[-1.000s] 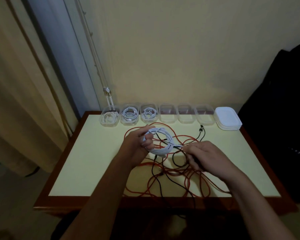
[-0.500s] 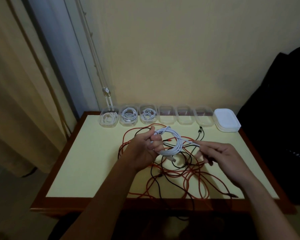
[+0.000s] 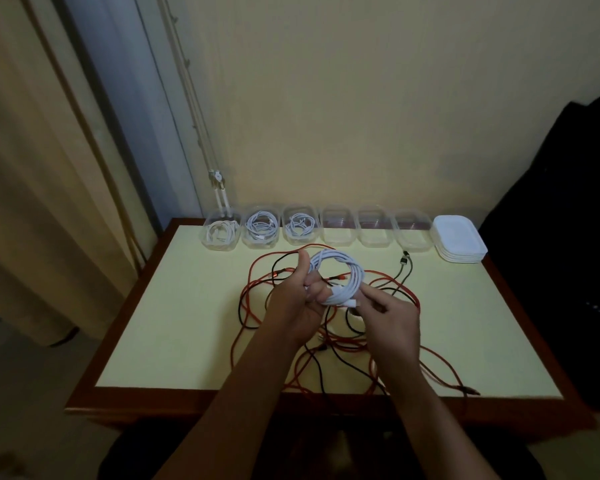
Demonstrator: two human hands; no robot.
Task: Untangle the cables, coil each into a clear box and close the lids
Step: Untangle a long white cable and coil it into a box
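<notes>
My left hand [image 3: 297,299] grips a coiled white cable [image 3: 343,271], held up above the middle of the table. My right hand [image 3: 390,318] pinches the coil's lower right side, near its white plug end. Under both hands lies a tangle of red cables [image 3: 378,344] and black cables [image 3: 326,372]. Along the table's far edge stands a row of clear boxes: the three at the left [image 3: 260,227] each hold a coiled white cable, the three at the right [image 3: 374,227] hold nothing.
A stack of white lids [image 3: 459,242] sits at the far right of the cream-topped table [image 3: 174,323]. A beige curtain [image 3: 39,168] hangs at the left, and something dark stands at the right. One red cable end [image 3: 466,389] reaches the table's front edge.
Both hands have lifted the white coil off the tangle. My right hand came in from the loose end and now pinches the coil beside its plug.
</notes>
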